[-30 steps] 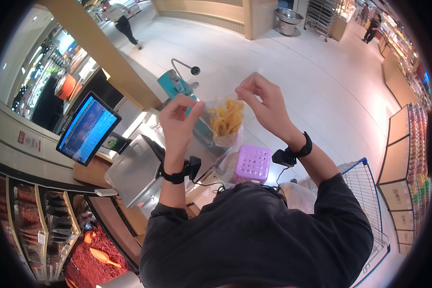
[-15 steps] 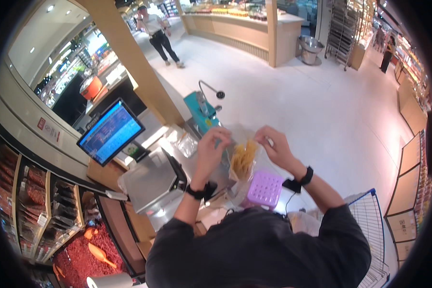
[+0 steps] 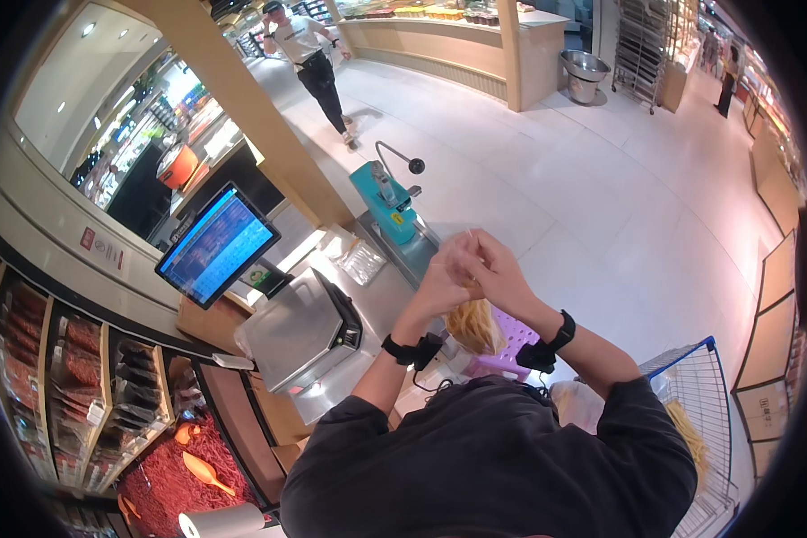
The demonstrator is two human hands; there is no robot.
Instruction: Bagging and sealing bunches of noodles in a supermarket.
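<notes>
My left hand (image 3: 443, 283) and my right hand (image 3: 502, 274) meet above the counter, both closed at the top of a clear plastic bag (image 3: 473, 326). Pale yellow strips fill the bag, which hangs below my fingers. The bag's gathered top is mostly hidden by the hands. Just behind and to the right of the bag lies a purple perforated basket (image 3: 518, 335). A teal machine (image 3: 386, 202) with a metal fitting stands on the counter's far end, beyond my left hand.
On the left are a weighing scale (image 3: 296, 325) and a lit monitor (image 3: 217, 249). A bin of red dried goods (image 3: 163, 489) holds an orange scoop (image 3: 203, 468). A wire shopping cart (image 3: 714, 394) stands at right. A person (image 3: 307, 67) walks at the far left.
My hands, apart at the bag's top corners before, have come together over its neck. The bag hangs lower and closer to me. The far person has walked nearer.
</notes>
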